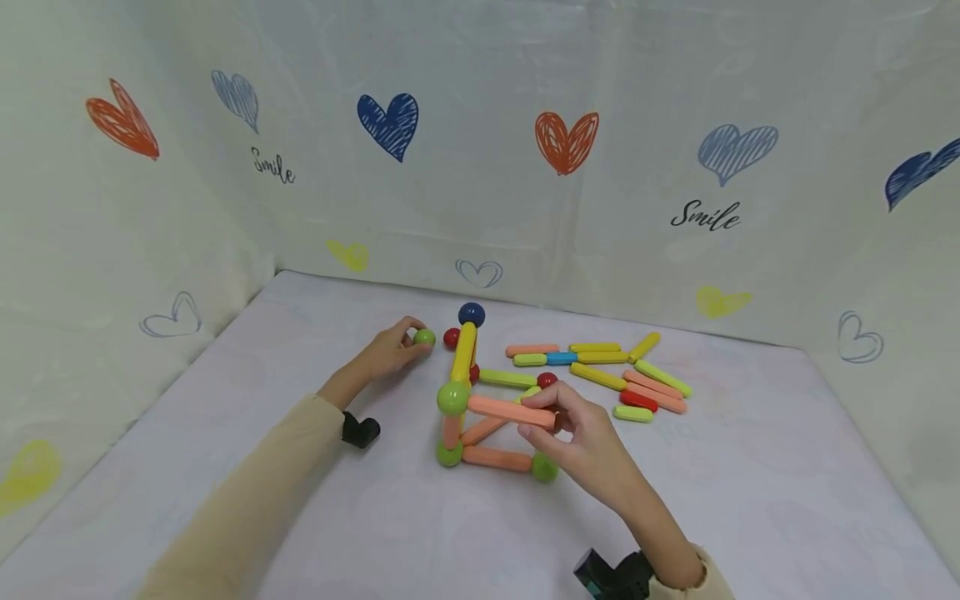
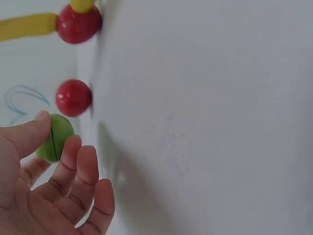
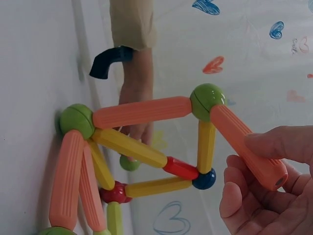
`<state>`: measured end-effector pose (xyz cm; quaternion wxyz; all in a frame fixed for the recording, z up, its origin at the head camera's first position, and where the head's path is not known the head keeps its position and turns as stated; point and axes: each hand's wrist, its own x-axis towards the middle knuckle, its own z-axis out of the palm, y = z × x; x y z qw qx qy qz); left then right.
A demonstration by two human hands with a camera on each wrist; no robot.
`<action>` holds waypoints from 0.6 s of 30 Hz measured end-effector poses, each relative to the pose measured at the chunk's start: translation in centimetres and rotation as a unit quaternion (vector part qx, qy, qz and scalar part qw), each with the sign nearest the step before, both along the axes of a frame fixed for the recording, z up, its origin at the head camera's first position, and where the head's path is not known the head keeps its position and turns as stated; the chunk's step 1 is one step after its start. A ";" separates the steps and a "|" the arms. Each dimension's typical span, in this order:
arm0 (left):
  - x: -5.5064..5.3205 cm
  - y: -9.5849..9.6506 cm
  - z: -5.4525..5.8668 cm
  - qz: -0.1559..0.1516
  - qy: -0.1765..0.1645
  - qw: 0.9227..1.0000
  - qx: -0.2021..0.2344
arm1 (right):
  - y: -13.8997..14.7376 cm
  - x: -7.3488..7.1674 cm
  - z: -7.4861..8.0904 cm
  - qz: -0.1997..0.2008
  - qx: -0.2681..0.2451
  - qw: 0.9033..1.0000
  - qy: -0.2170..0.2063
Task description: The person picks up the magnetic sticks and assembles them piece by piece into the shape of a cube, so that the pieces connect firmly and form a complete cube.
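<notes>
My left hand (image 1: pixel 385 352) pinches a loose green ball (image 2: pixel 60 139) between thumb and fingers, at the far left of a frame built of magnetic rods and balls. A loose red ball (image 2: pixel 73 98) sits close beside it. My right hand (image 1: pixel 588 442) holds the free end of a salmon rod (image 1: pixel 502 409) between thumb and fingers. The rod's other end meets the frame's upper green ball (image 3: pixel 208 102). From that ball a yellow rod (image 3: pixel 206 147) runs to a blue ball (image 3: pixel 204 178). At the base, a salmon rod (image 1: pixel 497 459) joins two green balls.
Loose rods in several colours lie at the back right, among them a blue rod (image 1: pixel 562 359) and a red rod (image 1: pixel 638 401). A white sheet with printed hearts (image 1: pixel 567 143) rises behind the table (image 1: pixel 390 533). Black cameras (image 1: pixel 361 430) sit on both wrists.
</notes>
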<state>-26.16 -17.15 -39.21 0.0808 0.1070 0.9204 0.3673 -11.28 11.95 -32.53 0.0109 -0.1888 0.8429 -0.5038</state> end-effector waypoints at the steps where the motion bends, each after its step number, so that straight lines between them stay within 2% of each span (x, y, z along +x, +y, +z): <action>1: 0.4 -0.2 0.2 -0.004 0.000 1.000 0.009 | 0.0 0.0 0.0 0.000 -0.001 1.000 0.000; 7: 4.1 -0.9 2.5 -0.026 0.015 0.998 0.054 | 0.1 0.0 -0.1 0.002 -0.004 1.000 -0.001; 12: 8.0 -1.4 4.4 -0.044 0.047 0.995 0.080 | 0.1 -0.1 -0.1 0.006 -0.006 1.000 0.004; 18: 12.5 -1.4 5.9 -0.063 0.057 0.993 0.082 | 0.1 -0.1 -0.1 0.004 -0.002 1.000 -0.003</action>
